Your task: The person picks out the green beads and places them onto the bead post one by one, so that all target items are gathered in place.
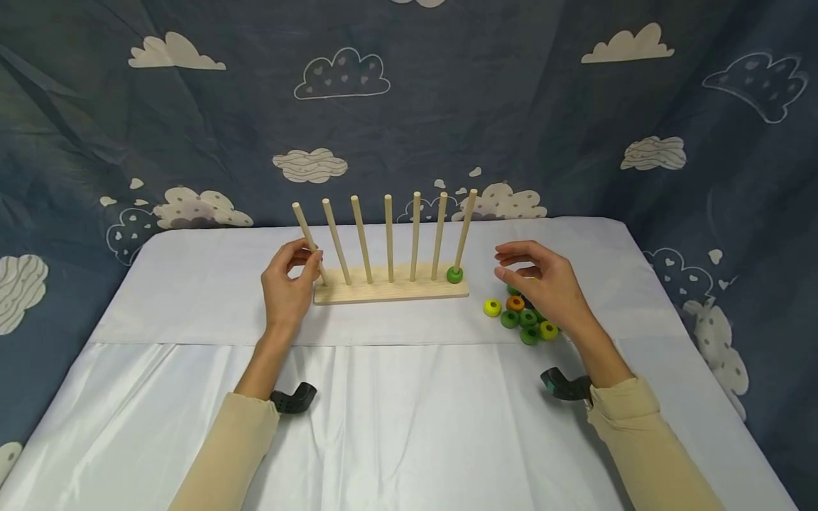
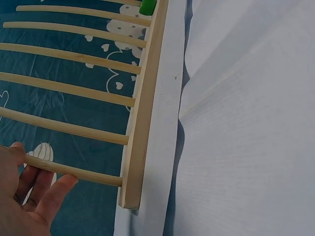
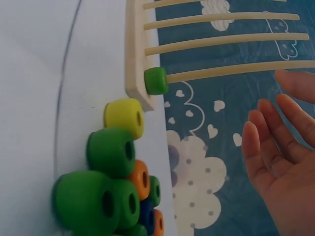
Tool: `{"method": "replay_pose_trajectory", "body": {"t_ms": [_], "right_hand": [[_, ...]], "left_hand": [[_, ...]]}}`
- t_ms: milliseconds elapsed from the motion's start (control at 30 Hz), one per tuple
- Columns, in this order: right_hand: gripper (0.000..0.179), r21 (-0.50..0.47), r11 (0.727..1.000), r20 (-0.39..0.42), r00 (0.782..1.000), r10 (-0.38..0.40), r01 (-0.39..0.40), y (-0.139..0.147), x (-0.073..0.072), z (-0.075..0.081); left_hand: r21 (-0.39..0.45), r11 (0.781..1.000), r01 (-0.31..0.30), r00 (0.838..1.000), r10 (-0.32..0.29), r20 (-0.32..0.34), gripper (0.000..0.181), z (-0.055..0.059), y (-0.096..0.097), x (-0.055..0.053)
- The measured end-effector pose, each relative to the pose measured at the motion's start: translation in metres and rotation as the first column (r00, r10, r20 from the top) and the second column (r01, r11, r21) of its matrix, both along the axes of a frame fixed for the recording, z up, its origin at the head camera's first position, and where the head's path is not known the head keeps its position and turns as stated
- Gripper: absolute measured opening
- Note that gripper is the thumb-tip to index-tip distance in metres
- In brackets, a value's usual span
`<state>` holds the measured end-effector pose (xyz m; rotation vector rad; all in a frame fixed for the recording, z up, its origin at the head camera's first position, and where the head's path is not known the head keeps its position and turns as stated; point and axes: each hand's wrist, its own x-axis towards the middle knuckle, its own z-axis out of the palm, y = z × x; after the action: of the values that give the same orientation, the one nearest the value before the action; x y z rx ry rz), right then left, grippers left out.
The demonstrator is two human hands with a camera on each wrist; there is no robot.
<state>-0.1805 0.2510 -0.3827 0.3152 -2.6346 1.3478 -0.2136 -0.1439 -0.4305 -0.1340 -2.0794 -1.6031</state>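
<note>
Wooden peg rack [image 1: 401, 292] sits toward the far edge of the white-covered counter [image 1: 409, 411], long axis left-right, roughly parallel to that edge. Left hand [image 1: 285, 291] at the rack's left end, thumb and fingers pinching the leftmost peg [image 1: 303, 226]. Right hand [image 1: 543, 280] holds nothing, fingers loosely extended, raised off the rack's right end. Key relation: pile of loose beads [image 1: 527, 321] lies below and just to the near-edge side of the right hand, between rack and the counter's right edge; rack is off to that hand's left. Right hand clearly nearer, both to the pile and to the rightmost peg [image 1: 465, 231]. Counts: one rack, seven pegs; one green bead [image 1: 454, 277] at the foot of the rightmost peg, other six bare. Loose, visible: five green, two yellow, two orange, one blue; pile partly hidden by the hand, exact total can't tell.
</note>
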Motion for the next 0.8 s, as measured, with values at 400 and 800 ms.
{"method": "replay_pose_trajectory", "body": {"t_ms": [400,800], "right_hand": [[0.034,0.059,0.998,0.036,0.999,0.007,-0.009,0.009,0.01,-0.012],[0.032,0.088,0.994,0.041,0.997,0.066,-0.069,0.022,0.018,-0.026]], "left_hand": [[0.011,1.0,-0.002,1.0,0.002,-0.008,0.02,0.0,0.001,0.0],[0.026,1.0,0.011,1.0,-0.01,-0.012,0.019,-0.001,-0.001,0.002]]}}
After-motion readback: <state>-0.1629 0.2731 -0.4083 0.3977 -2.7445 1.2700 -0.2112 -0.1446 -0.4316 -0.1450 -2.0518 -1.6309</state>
